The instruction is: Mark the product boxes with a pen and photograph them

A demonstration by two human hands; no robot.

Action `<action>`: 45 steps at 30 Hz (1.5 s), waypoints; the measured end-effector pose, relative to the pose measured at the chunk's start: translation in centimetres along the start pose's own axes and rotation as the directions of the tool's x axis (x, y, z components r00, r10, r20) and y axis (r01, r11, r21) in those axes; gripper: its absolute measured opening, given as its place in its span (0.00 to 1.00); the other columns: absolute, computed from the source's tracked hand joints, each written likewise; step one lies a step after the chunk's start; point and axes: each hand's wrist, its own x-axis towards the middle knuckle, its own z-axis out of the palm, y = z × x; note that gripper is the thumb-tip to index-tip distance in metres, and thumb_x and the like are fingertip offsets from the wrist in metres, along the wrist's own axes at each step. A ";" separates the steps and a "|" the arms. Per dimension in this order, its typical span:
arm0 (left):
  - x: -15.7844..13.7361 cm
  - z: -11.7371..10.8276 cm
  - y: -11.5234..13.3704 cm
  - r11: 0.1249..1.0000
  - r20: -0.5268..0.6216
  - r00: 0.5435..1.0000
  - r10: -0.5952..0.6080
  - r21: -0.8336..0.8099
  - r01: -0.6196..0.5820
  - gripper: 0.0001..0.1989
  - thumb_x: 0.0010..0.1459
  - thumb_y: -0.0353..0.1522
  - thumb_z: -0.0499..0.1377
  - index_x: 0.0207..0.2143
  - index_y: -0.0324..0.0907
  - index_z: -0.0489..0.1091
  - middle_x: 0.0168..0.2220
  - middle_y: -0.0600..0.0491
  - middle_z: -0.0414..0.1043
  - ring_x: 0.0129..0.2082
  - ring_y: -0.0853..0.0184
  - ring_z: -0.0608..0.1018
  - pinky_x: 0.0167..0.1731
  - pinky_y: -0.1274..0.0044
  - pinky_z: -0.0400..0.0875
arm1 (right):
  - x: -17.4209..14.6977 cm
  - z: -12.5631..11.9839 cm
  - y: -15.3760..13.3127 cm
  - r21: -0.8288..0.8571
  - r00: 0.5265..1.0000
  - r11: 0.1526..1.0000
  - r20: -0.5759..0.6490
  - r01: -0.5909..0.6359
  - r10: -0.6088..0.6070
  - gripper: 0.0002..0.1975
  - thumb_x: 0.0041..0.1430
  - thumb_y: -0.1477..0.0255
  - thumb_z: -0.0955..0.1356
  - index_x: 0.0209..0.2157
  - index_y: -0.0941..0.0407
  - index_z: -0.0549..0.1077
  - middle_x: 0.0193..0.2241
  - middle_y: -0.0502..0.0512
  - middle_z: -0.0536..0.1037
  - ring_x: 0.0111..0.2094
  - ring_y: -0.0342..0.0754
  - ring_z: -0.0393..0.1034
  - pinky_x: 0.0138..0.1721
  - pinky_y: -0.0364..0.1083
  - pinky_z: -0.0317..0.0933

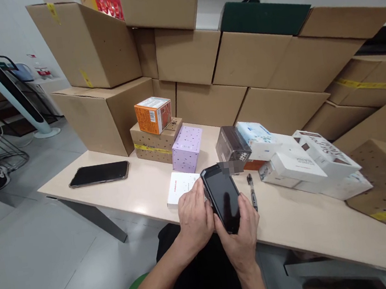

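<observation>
Here, right grip (242, 237) pinching black handheld device (221, 197); left grip (195, 215) against its edge, can't tell whether pinching.

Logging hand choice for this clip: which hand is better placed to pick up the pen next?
Probably the right hand: the pen lies close beside it, while the left hand is across the handheld device. The right grips that device, though, so the left might have to take it first.

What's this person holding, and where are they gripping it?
A black handheld device: the right hand grips its lower end from both sides; the left hand rests against its left edge.
</observation>
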 end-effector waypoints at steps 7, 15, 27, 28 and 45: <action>-0.3 -0.1 -0.3 0.998 0.013 0.999 0.044 -0.048 -0.043 0.29 0.64 0.26 0.49 0.67 0.36 0.51 0.62 0.39 0.65 0.59 0.57 0.72 0.52 0.66 0.64 | 0.0 0.2 -0.1 0.003 0.998 0.998 -0.019 -0.058 0.058 0.40 0.56 0.66 0.73 0.66 0.60 0.55 0.58 0.74 0.67 0.59 0.64 0.62 0.54 0.67 0.62; -0.3 -0.2 -0.4 0.993 -0.007 0.997 0.075 -0.096 -0.075 0.27 0.63 0.25 0.49 0.65 0.36 0.56 0.60 0.41 0.68 0.57 0.58 0.73 0.51 0.66 0.65 | 0.0 0.3 -0.1 -0.001 0.996 0.996 -0.023 -0.086 0.086 0.39 0.57 0.65 0.72 0.66 0.59 0.56 0.59 0.73 0.66 0.59 0.64 0.62 0.54 0.67 0.61; -0.4 0.2 -0.4 0.993 -0.033 0.998 0.055 -0.100 -0.058 0.28 0.63 0.25 0.50 0.65 0.37 0.56 0.60 0.41 0.69 0.58 0.59 0.73 0.52 0.66 0.65 | 0.0 0.2 -0.1 0.006 0.998 0.998 -0.018 -0.067 0.068 0.40 0.56 0.65 0.73 0.66 0.58 0.55 0.58 0.73 0.66 0.59 0.63 0.62 0.53 0.67 0.62; -0.4 0.2 -0.4 0.993 -0.032 0.998 0.052 -0.100 -0.055 0.28 0.62 0.25 0.50 0.65 0.37 0.56 0.60 0.41 0.68 0.58 0.59 0.73 0.52 0.66 0.65 | 0.0 0.2 -0.1 0.005 0.998 0.998 -0.016 -0.064 0.064 0.40 0.56 0.65 0.73 0.66 0.58 0.55 0.58 0.73 0.66 0.59 0.63 0.62 0.53 0.66 0.63; -0.5 0.1 -0.3 0.996 -0.018 0.999 0.042 -0.084 -0.043 0.28 0.63 0.26 0.50 0.66 0.38 0.54 0.60 0.41 0.68 0.58 0.58 0.73 0.52 0.67 0.65 | 0.3 0.2 -0.2 0.011 0.998 0.998 -0.012 -0.062 0.062 0.38 0.57 0.66 0.72 0.65 0.59 0.56 0.58 0.73 0.67 0.59 0.63 0.63 0.54 0.66 0.62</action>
